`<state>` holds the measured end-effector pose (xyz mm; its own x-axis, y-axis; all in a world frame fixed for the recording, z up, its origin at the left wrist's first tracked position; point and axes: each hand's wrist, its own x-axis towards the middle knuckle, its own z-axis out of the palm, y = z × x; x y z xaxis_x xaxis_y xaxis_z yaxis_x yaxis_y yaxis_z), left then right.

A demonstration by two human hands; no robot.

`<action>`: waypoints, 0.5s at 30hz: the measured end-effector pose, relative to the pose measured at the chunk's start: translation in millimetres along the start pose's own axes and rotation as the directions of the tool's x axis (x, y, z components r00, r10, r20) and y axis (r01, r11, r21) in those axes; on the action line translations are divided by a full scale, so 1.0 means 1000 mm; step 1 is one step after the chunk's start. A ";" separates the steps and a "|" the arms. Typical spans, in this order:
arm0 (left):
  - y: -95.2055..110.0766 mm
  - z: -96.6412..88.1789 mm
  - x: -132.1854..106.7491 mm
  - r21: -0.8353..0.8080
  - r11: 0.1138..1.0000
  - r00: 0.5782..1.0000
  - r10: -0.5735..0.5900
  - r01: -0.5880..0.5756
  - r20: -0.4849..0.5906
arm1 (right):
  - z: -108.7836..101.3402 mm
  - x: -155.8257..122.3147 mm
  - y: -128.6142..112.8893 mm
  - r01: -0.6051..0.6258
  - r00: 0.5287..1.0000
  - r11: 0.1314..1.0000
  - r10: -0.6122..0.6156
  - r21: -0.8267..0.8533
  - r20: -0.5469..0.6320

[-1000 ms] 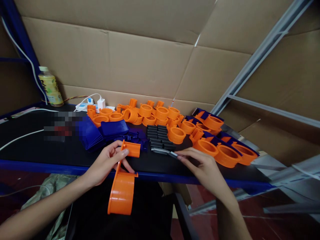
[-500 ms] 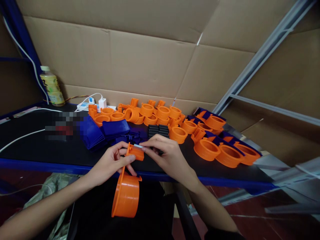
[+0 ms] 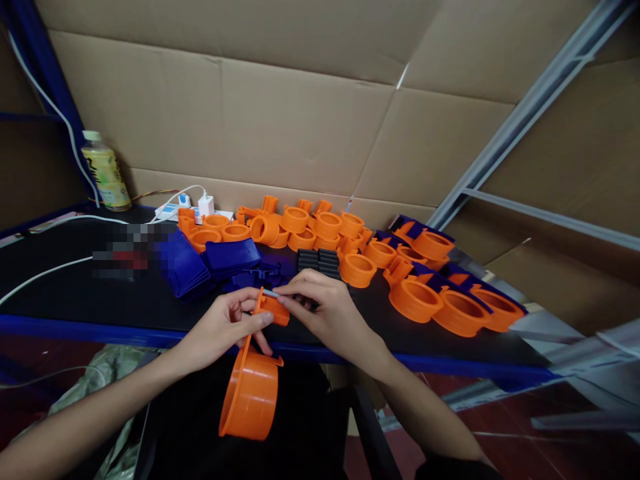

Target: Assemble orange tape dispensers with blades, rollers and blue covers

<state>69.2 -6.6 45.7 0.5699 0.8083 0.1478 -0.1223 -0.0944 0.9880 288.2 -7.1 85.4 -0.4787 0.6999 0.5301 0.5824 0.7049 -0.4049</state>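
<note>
My left hand (image 3: pixel 233 325) grips an orange plastic ring-shaped holder (image 3: pixel 255 397) by its upper, box-like end, with the wide ring hanging below over my lap. Thumb and fingers press on either side of that end. Between the fingertips of my right hand (image 3: pixel 327 308) is a small grey toothed strip (image 3: pixel 271 293), which lies along the top of the orange box-like part. The strip's right end is hidden by my fingers. Just beyond my hands, flat blue plates (image 3: pixel 233 257) are stacked on the black tabletop (image 3: pixel 150 303), beside a group of black ribbed pieces (image 3: pixel 327 260).
Several orange holders (image 3: pixel 327 223) are piled along the back. On the right stand orange holders fitted with blue plates (image 3: pixel 463 310). A bottle (image 3: pixel 106 177), a power strip (image 3: pixel 167 212) and white cables are at the back left. A cardboard wall (image 3: pixel 300 127) rises behind.
The toothed strip has moved slightly left, further along the top of the orange holder, with my right fingers following. The holder's ring has swung slightly left and down.
</note>
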 end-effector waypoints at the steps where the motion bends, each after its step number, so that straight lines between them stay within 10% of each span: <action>1: 0.000 0.000 0.000 -0.005 1.000 1.000 -0.005 0.005 -0.005 | 0.001 0.003 0.000 0.001 1.000 1.000 -0.001 0.000 0.005; 15: 0.002 -0.004 -0.002 -0.308 0.943 0.985 -0.158 0.128 -0.074 | -0.007 0.098 0.064 0.013 0.927 0.952 0.103 -0.306 0.361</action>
<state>64.8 -6.2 47.1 0.5207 0.8536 -0.0142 -0.2925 0.1940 0.9364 283.5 105.3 116.8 -0.6205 0.7630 0.1809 0.7491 0.6450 -0.1509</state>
